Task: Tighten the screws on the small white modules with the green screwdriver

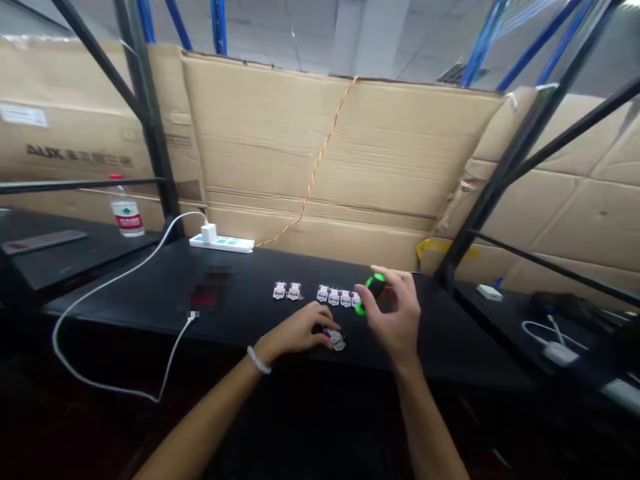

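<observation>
Small white module [337, 341]: we judge it could skid from under our fingertips into the row of like modules [337, 297] just beyond them, since only the tips pin it to the black table [150, 287]. Left hand [300, 331]: fingers nearly closed, pinching the module. Right hand [397, 317]: fingers curled around a black-and-green tool [373, 289], raised just right of the left fingertips.

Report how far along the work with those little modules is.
Seemingly done: about six modules sit in a row on the table. In hand: the left hand pins a loose module down; the right hand holds a black-green tool near it. Left: apparently only that one; no other loose pieces show.
</observation>
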Action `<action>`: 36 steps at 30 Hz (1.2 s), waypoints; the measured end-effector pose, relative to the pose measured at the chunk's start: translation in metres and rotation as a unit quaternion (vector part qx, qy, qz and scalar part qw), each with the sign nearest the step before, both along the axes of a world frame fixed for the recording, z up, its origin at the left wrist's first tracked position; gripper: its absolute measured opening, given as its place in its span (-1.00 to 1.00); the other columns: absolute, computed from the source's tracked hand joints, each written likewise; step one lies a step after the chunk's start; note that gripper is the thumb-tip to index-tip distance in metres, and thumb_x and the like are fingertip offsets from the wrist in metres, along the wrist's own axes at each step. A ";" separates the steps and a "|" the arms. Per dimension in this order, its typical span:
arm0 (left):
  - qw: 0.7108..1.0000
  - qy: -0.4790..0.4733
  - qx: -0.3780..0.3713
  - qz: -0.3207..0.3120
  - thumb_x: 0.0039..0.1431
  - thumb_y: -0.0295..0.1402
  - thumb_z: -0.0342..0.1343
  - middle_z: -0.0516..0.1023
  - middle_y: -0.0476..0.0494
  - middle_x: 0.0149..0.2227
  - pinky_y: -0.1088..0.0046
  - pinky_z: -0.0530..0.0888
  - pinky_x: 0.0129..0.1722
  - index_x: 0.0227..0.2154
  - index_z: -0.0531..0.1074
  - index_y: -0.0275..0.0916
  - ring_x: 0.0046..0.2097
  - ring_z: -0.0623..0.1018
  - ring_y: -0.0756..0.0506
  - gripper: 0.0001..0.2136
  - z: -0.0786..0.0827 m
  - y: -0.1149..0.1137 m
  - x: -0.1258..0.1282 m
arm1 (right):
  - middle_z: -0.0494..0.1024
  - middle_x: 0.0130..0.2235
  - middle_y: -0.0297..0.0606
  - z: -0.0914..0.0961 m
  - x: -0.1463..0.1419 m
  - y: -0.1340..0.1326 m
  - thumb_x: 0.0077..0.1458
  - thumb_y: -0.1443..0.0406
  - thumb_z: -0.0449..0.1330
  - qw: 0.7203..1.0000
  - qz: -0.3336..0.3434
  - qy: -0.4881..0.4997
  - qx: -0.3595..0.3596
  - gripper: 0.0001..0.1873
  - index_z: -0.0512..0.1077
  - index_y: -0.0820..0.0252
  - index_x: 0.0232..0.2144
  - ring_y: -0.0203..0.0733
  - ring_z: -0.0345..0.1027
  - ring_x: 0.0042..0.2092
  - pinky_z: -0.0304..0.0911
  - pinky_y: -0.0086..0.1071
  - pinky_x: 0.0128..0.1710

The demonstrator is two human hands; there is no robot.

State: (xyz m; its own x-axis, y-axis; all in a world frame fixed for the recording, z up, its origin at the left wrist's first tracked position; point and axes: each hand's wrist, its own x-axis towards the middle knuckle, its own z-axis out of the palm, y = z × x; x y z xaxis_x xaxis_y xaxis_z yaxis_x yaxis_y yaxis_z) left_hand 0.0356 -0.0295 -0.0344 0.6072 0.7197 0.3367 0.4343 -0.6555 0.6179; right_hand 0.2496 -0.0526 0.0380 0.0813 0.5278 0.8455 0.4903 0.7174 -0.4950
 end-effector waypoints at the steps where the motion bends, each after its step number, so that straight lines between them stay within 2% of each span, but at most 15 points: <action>1: 1.000 0.000 0.000 -0.001 0.17 -0.30 0.48 0.63 -0.15 -0.03 0.27 0.43 0.18 -0.02 0.70 -0.12 0.09 0.52 -0.22 -0.69 0.000 0.000 0.000 | 0.52 -0.07 -0.17 -0.001 0.002 0.001 0.27 0.13 0.35 1.000 0.011 0.002 -0.010 -0.61 0.56 0.06 0.11 -0.07 0.49 -0.12 0.49 -0.15 -0.09; 4: 1.000 -0.004 0.006 0.000 0.19 -0.29 0.47 0.62 -0.15 -0.03 0.27 0.42 0.17 -0.02 0.70 -0.12 0.08 0.53 -0.21 -0.71 0.000 0.000 -0.001 | 0.57 0.05 -0.15 -0.006 0.008 0.003 0.42 0.17 0.17 0.993 0.108 -0.003 -0.056 -0.50 0.36 -0.01 0.35 -0.07 0.56 -0.02 0.51 -0.11 0.04; 6: 1.000 -0.005 0.008 -0.003 0.19 -0.28 0.47 0.62 -0.15 -0.03 0.28 0.42 0.17 -0.02 0.70 -0.12 0.07 0.53 -0.21 -0.70 0.000 0.000 -0.001 | 0.57 0.12 -0.12 -0.008 0.010 0.003 0.47 0.19 0.08 0.987 0.148 0.003 -0.069 -0.49 0.28 -0.03 0.39 -0.07 0.59 -0.01 0.53 -0.10 0.03; 8: 1.000 -0.004 0.005 -0.003 0.18 -0.29 0.47 0.62 -0.16 -0.03 0.28 0.43 0.16 -0.01 0.70 -0.13 0.08 0.53 -0.21 -0.69 -0.001 0.000 -0.001 | 0.56 0.13 -0.09 -0.008 0.009 0.001 0.46 0.18 0.08 0.989 0.139 0.000 -0.059 -0.54 0.34 -0.01 0.34 -0.05 0.59 0.00 0.54 -0.12 0.00; 11: 1.000 -0.001 0.004 -0.005 0.17 -0.30 0.48 0.63 -0.16 -0.04 0.29 0.42 0.17 0.00 0.70 -0.14 0.09 0.53 -0.22 -0.67 -0.001 0.000 0.000 | 0.51 0.06 -0.10 -0.005 0.007 0.000 0.32 0.14 0.30 0.999 0.048 -0.015 -0.003 -0.62 0.52 0.03 0.13 0.00 0.51 0.02 0.50 -0.13 -0.03; 13: 1.000 -0.002 0.004 -0.002 0.18 -0.29 0.47 0.62 -0.15 -0.03 0.28 0.42 0.18 -0.01 0.70 -0.12 0.09 0.53 -0.21 -0.69 -0.001 0.000 -0.001 | 0.48 0.01 -0.14 -0.003 0.006 0.000 0.24 0.15 0.39 1.000 0.003 -0.013 0.018 -0.64 0.57 0.04 0.06 -0.02 0.48 -0.01 0.48 -0.14 -0.04; 14: 1.000 -0.002 0.003 -0.002 0.19 -0.28 0.47 0.62 -0.15 -0.03 0.28 0.42 0.18 -0.01 0.70 -0.11 0.08 0.53 -0.21 -0.69 -0.001 0.000 -0.001 | 0.49 0.00 -0.15 -0.003 0.007 0.000 0.25 0.16 0.37 1.000 0.003 -0.012 0.017 -0.63 0.56 0.03 0.09 -0.03 0.48 -0.03 0.47 -0.14 -0.03; 17: 1.000 -0.002 0.004 -0.002 0.21 -0.25 0.45 0.62 -0.15 -0.04 0.27 0.42 0.17 -0.01 0.69 -0.11 0.08 0.52 -0.21 -0.70 -0.001 0.000 -0.001 | 0.54 0.02 -0.15 -0.002 0.009 0.000 0.39 0.22 0.20 0.998 0.062 -0.028 -0.015 -0.54 0.43 0.00 0.29 -0.05 0.50 -0.02 0.46 -0.11 0.04; 19: 1.000 -0.003 0.007 -0.005 0.21 -0.24 0.45 0.62 -0.16 -0.04 0.27 0.42 0.17 -0.02 0.70 -0.11 0.08 0.52 -0.22 -0.71 -0.002 0.000 -0.001 | 0.54 0.04 -0.14 -0.001 0.010 0.000 0.43 0.25 0.12 0.995 0.088 -0.044 -0.029 -0.51 0.37 -0.01 0.35 -0.05 0.50 0.01 0.47 -0.10 0.07; 22: 1.000 -0.003 0.010 -0.005 0.22 -0.23 0.44 0.62 -0.15 -0.03 0.27 0.41 0.18 -0.01 0.69 -0.10 0.09 0.51 -0.21 -0.71 -0.001 0.000 -0.002 | 0.50 0.08 -0.12 0.001 0.007 -0.001 0.35 0.19 0.24 0.995 0.072 -0.064 -0.018 -0.51 0.44 -0.02 0.29 -0.02 0.47 0.05 0.51 -0.15 -0.01; 25: 1.000 -0.004 0.003 -0.006 0.22 -0.25 0.44 0.61 -0.15 -0.01 0.27 0.40 0.19 -0.01 0.69 -0.10 0.10 0.51 -0.21 -0.71 -0.001 -0.001 -0.002 | 0.48 -0.01 -0.15 0.002 0.002 -0.001 0.20 0.14 0.41 0.998 0.026 -0.049 0.003 -0.45 0.51 -0.01 0.21 -0.07 0.46 -0.08 0.52 -0.20 -0.15; 28: 1.000 -0.005 -0.009 -0.003 0.20 -0.28 0.46 0.61 -0.16 -0.02 0.28 0.41 0.17 -0.01 0.69 -0.12 0.09 0.51 -0.21 -0.70 0.000 -0.001 -0.001 | 0.49 -0.06 -0.18 -0.001 0.001 0.000 0.29 0.17 0.30 0.999 0.028 -0.037 -0.017 -0.49 0.47 0.03 0.26 -0.10 0.45 -0.15 0.51 -0.18 -0.13; 32: 1.000 -0.001 -0.004 -0.004 0.19 -0.27 0.46 0.62 -0.16 -0.03 0.28 0.42 0.17 -0.02 0.70 -0.13 0.08 0.52 -0.21 -0.70 0.001 -0.001 -0.001 | 0.54 0.02 -0.15 -0.007 0.003 0.000 0.41 0.21 0.13 0.992 0.102 -0.025 -0.073 -0.38 0.21 -0.01 0.45 -0.10 0.50 -0.11 0.52 -0.12 -0.02; 34: 1.000 -0.002 0.001 -0.003 0.20 -0.25 0.45 0.62 -0.16 -0.02 0.26 0.42 0.17 -0.01 0.70 -0.12 0.09 0.52 -0.22 -0.70 0.001 0.000 -0.001 | 0.56 0.07 -0.13 -0.009 0.003 0.000 0.43 0.21 0.09 0.989 0.127 -0.010 -0.078 -0.44 0.25 -0.02 0.42 -0.09 0.53 -0.08 0.52 -0.10 -0.01; 36: 1.000 -0.004 0.004 -0.004 0.21 -0.25 0.45 0.62 -0.16 -0.02 0.26 0.42 0.17 -0.01 0.69 -0.12 0.08 0.52 -0.21 -0.70 0.000 0.000 -0.001 | 0.60 0.07 -0.12 -0.009 0.003 0.000 0.41 0.20 0.15 0.991 0.124 -0.006 -0.059 -0.52 0.38 0.01 0.32 -0.06 0.56 -0.05 0.52 -0.08 0.02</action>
